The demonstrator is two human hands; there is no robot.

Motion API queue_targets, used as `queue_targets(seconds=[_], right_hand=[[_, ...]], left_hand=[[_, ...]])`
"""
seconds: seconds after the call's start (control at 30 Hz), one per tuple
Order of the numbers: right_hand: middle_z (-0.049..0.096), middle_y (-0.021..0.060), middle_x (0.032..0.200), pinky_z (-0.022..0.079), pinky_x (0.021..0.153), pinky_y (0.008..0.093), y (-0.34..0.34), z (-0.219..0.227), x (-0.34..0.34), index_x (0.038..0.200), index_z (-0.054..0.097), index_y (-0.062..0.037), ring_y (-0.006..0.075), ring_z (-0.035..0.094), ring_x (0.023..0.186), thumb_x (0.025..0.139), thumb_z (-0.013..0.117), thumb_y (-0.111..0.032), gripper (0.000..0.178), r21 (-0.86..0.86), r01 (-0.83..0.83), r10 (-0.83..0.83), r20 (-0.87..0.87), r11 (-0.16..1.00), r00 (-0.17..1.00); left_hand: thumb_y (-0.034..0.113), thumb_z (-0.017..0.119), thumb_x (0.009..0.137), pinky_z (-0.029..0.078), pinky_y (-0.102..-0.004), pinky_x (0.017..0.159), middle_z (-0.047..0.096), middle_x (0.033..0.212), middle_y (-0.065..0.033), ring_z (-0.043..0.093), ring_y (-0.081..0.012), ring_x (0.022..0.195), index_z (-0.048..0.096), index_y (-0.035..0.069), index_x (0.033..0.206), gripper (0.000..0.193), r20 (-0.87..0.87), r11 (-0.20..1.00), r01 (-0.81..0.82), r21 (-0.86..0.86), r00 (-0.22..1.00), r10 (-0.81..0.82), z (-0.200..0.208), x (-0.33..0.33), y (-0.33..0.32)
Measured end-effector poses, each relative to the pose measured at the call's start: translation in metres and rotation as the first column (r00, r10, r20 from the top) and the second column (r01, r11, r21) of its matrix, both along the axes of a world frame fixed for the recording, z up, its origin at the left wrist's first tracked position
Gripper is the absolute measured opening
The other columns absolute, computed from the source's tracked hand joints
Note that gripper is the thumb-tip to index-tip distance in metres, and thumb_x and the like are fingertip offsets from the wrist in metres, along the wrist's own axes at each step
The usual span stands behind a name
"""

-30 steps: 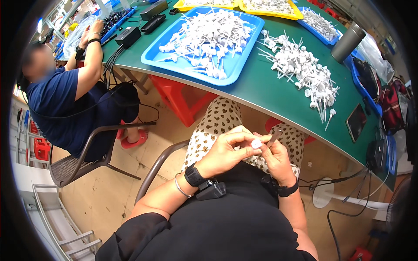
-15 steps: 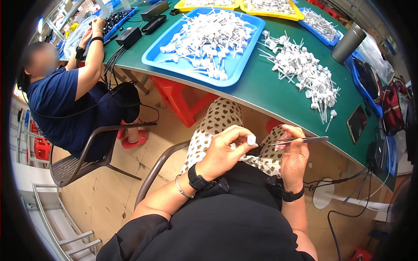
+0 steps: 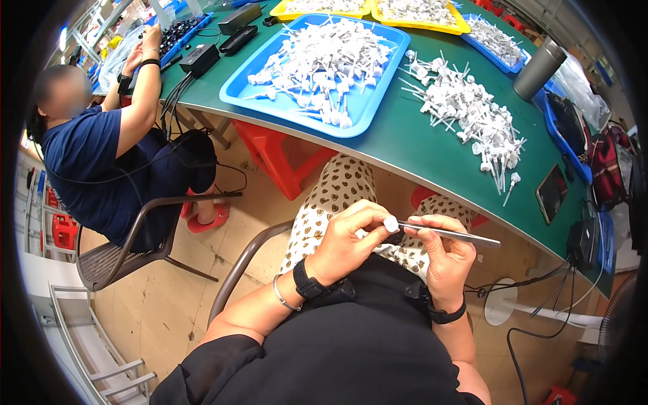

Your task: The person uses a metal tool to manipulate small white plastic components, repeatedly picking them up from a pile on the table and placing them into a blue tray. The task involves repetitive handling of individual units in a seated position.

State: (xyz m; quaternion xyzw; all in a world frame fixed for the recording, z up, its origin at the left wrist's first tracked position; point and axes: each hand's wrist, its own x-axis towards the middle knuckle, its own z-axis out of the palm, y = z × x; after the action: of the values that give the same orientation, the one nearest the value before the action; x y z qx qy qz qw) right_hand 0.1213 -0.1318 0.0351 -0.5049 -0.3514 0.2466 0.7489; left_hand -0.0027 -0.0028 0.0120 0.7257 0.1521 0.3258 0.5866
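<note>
Above my lap, my left hand (image 3: pixel 352 237) pinches a small white plastic part (image 3: pixel 391 224) with a round head between thumb and fingers. Metal tweezers (image 3: pixel 466 236) lie across the fingers of my right hand (image 3: pixel 442 253), gripped between thumb and fingertips. The tips of the tweezers point left and meet the white part's head; whether they grip anything there is too small to tell. On the green table ahead, a blue tray (image 3: pixel 233 94) holds a heap of white parts with thin stems. A loose pile of such parts (image 3: pixel 472 111) lies right of the tray.
Yellow trays (image 3: pixel 466 25) and another blue tray stand at the back. A grey flask (image 3: pixel 540 67), a phone (image 3: pixel 552 194) and a bag are at the right. Left of me a co-worker (image 3: pixel 94 148) sits with raised hands. A red stool (image 3: pixel 277 158) is under the table.
My right hand has moved left, bringing the tweezers' tips from a gap away up to the white part. My left hand has stayed nearly in place.
</note>
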Motion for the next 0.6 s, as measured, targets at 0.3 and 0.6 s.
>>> queue_targets(seconds=[0.3,0.6], right_hand=[[0.070,0.0116,0.101,0.058,0.079,0.0278,0.0022,-0.0036,-0.0052,0.104,0.067,0.0054,0.0182,0.070,0.089,0.090,0.069,0.004,0.014,-0.060,0.104,-0.088,0.220,0.993,0.971],[0.070,0.0122,0.098,0.059,0.075,0.0275,0.0043,-0.0051,-0.0044,0.103,0.066,0.0065,0.0182,0.071,0.084,0.093,0.067,0.003,0.011,-0.066,0.129,-0.107,0.260,0.989,0.960]], left_hand=[[-0.002,0.070,0.088,0.053,-0.0263,0.066,0.065,0.094,-0.0075,0.065,-0.0143,0.076,0.070,0.000,0.098,0.010,0.041,0.996,-0.016,0.085,0.999,0.012,-0.0034,0.0025,-0.0019],[-0.003,0.070,0.085,0.051,-0.0277,0.063,0.064,0.093,-0.0071,0.062,-0.0155,0.072,0.069,0.001,0.098,0.013,0.030,0.987,-0.030,0.158,0.999,0.025,-0.0077,0.0029,-0.0019]])
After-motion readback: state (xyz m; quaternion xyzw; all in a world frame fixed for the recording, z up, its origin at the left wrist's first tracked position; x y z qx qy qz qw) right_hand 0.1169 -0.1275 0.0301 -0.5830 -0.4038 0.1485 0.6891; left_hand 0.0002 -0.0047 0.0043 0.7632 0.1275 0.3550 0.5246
